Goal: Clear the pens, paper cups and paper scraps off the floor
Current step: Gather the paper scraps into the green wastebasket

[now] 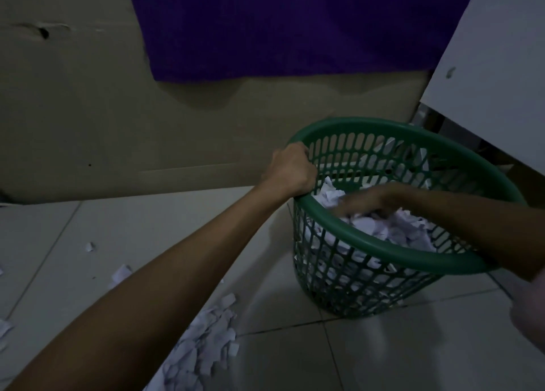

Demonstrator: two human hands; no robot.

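Paper scraps [203,352] lie in a loose drift on the tiled floor [383,355] just beside the left forearm, with a few strays [121,272] further left, while a deep heap of scraps [392,231] already fills much of the green basket [383,253] standing near a cardboard wall [88,110] hung with purple cloth [295,27]. The left hand [290,169] is clenched over the basket's rim at its far left side, fingers curled inside the lattice. The right hand [361,203] is down in the basket on top of the heap, but it is blurred, so I cannot tell whether its fingers are loose or holding paper. No pens or cups show in this view. The scraps should be nearly weightless, limp and easily scattered; pinching them 1 at a time would be slow, so scooping a bunch between 2 cupped palms from the edges of the drift seems best, lifted low and gently so draughts do not spill them. The basket looks light and slightly flexible, and its thick rolled rim is the natural place to hold it steady. A fair amount remains on the floor.
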